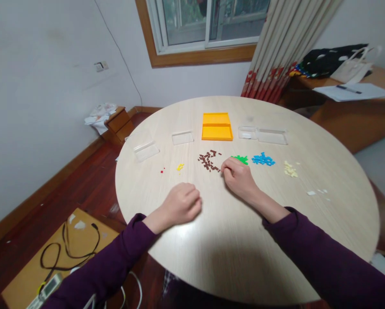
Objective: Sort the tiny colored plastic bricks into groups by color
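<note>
My left hand [183, 204] rests on the pale round table, curled into a fist; its palm is hidden. Between the brown and green piles is my right hand [239, 177], its fingers pinched together at the edge of the small brown pieces [207, 161]. Anything inside that pinch is too small to make out. Small green pieces [242, 159] lie just behind the right hand, partly covered by it. Farther right are blue pieces [263, 159], cream pieces [290, 169] and a few white ones [311, 193]. Yellow pieces [180, 167] and tiny red ones [162, 171] lie to the left.
An open yellow case [217, 132] stands toward the back of the table [221, 231]. Clear plastic boxes flank it: one at far left [146, 151], a shallow one [182, 137], and an opened one [272, 136] on the right. A cardboard box [64, 249] sits below left.
</note>
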Motion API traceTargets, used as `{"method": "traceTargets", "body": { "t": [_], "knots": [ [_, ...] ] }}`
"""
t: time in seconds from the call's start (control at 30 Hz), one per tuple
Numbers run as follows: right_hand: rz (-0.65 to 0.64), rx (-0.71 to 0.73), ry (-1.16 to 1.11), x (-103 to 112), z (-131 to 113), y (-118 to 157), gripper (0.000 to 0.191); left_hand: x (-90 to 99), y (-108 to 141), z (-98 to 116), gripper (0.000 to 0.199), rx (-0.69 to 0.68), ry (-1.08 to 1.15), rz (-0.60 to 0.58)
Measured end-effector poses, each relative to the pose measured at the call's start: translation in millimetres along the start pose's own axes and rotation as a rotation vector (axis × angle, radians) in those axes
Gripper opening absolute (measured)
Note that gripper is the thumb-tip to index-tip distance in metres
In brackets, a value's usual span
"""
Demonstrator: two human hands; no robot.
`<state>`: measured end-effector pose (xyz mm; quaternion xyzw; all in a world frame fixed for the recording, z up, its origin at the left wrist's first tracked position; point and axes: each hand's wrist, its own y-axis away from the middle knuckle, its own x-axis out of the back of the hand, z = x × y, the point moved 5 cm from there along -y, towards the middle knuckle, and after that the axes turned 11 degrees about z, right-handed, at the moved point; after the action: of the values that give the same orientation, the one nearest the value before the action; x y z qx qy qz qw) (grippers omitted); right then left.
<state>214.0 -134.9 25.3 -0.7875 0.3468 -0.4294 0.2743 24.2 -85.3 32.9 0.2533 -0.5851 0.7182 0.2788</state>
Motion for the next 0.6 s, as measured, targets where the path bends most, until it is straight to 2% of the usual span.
{"method": "traceTargets", "body": {
  "t": [0.03, 0.1, 0.2, 0.27, 0.33, 0.4, 0.47, 0.6],
  "knots": [
    [0.015, -0.019, 0.011, 4, 5, -1, 0.023, -12.6, -1, 18, 0.022, -0.128, 0.006, -0.052],
    [0.044, -0.055, 0.030, 11, 14, -3, 0.023, -37.3, -3, 43, 0.022, -0.289, 0.047, -0.156],
    [0.062, -0.079, 0.039, 17, 22, -3, 0.023, -66.1, -12, 62, 0.021, -0.411, 0.097, -0.232],
    [0.034, -0.065, 0.040, 16, 23, -1, 0.023, -78.0, -19, 68, 0.020, -0.436, 0.123, -0.242],
    [-0.014, -0.035, 0.059, 13, 22, 3, 0.024, -83.7, -26, 67, 0.019, -0.402, 0.117, -0.248],
    [-0.064, -0.002, 0.096, 9, 20, 7, 0.026, -82.5, -32, 58, 0.015, -0.312, 0.072, -0.248],
    [-0.108, 0.020, 0.138, 6, 20, 10, 0.028, -74.8, -38, 40, 0.012, -0.172, -0.002, -0.224],
    [-0.188, 0.009, 0.211, 2, 23, 15, 0.032, -57.2, -53, -13, 0.016, 0.152, -0.126, -0.184]
  ]
}}
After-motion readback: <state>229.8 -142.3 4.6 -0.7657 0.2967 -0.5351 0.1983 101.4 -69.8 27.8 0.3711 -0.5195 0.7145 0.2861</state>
